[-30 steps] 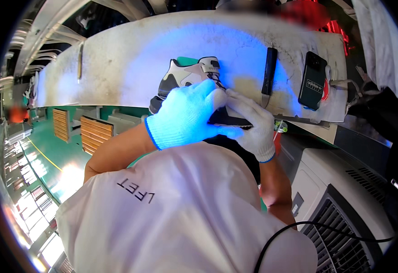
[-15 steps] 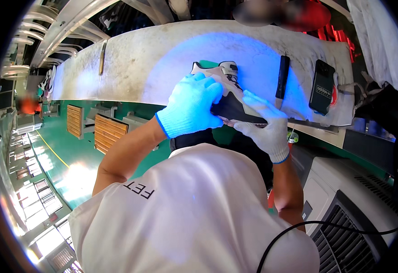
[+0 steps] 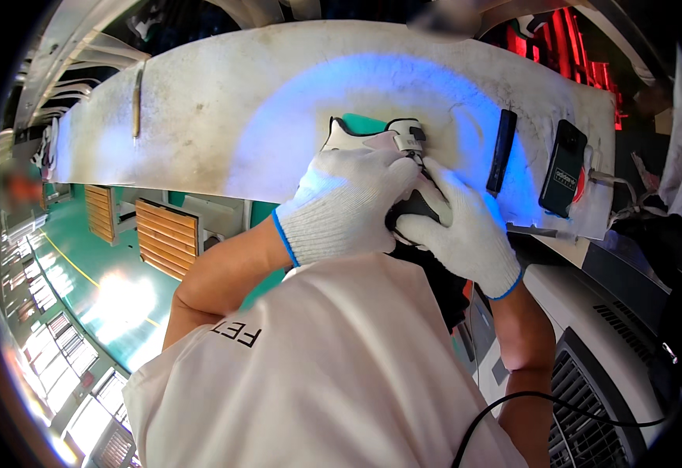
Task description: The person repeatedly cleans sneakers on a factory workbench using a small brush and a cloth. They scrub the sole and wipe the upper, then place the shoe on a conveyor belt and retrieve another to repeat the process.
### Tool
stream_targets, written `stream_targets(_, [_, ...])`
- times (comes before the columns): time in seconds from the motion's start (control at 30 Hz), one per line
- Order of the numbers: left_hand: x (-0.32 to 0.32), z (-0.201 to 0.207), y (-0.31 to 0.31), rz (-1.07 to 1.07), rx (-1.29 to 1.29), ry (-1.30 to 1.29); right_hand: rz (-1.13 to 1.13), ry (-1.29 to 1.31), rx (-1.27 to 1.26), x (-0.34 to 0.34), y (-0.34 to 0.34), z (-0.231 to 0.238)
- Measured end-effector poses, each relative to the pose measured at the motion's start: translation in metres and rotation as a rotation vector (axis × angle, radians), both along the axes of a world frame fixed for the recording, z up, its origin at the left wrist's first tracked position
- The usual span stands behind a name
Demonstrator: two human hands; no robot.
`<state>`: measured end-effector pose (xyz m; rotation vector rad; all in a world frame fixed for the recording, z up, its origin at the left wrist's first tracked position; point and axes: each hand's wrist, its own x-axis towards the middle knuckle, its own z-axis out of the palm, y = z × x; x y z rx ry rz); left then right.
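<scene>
A pale pink and white shoe [image 3: 354, 141] with dark trim lies on the worktable, with a green piece [image 3: 364, 122] showing at its opening. My left hand [image 3: 353, 191], in a white knit glove, is closed over the shoe's side, its fingers near the laces. From the other side my right hand [image 3: 466, 226], gloved the same way, grips the front part, with thumb and fingers around the dark toe area [image 3: 417, 207]. Both hands meet close together and hide most of the shoe's front and sole. Whether a small item sits between the fingertips cannot be made out.
Blue light falls in an arc on the worn pale worktable [image 3: 224, 93]. To the right lie a long black tool [image 3: 502, 152] and a black phone [image 3: 565, 168]. A thin stick [image 3: 136, 101] lies far left. Slatted wooden platforms [image 3: 168, 235] stand left, a grey machine [image 3: 555, 300] right.
My hands have drawn closer together over the shoe's front, the right one curling in with its thumb. The blue glow on the gloves has mostly gone. The view has shifted slightly.
</scene>
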<state>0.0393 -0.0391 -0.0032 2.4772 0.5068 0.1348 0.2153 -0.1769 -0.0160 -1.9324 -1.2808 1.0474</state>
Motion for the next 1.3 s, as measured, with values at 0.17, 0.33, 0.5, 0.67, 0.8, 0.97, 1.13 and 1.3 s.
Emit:
stream_targets(0.17, [-0.002, -0.009, 0.019, -0.161, 0.034, -0.134, -0.075, -0.090, -0.038, -0.008, 0.008, 0.006])
stream_targets(0.33, [-0.048, -0.038, 0.075, 0.236, -0.890, -0.430, -0.435, -0.278, 0.427, -0.026, -0.029, -0.023])
stream_targets(0.5, [-0.102, -0.073, 0.063, 0.081, -0.021, -0.432, -0.545, -0.247, 0.511, -0.035, -0.059, -0.075])
stream_targets(0.67, [-0.081, -0.029, 0.079, -0.077, 0.041, -0.365, -0.426, 0.242, 0.415, 0.012, -0.001, -0.072])
stream_targets(0.8, [-0.074, 0.074, 0.064, -0.130, 0.060, -0.172, -0.604, 0.870, 0.401, -0.002, 0.026, -0.082])
stream_targets(0.97, [-0.031, 0.129, 0.013, -0.045, 0.102, 0.060, -0.566, 1.323, 0.563, -0.014, 0.032, -0.114])
stream_targets(1.13, [-0.011, 0.138, 0.004, -0.017, 0.097, 0.077, -0.312, 0.800, 0.738, 0.000, -0.001, -0.003])
stream_targets(1.3, [0.011, 0.150, -0.011, 0.011, 0.143, 0.096, 0.047, 0.373, 0.923, 0.028, -0.004, 0.035])
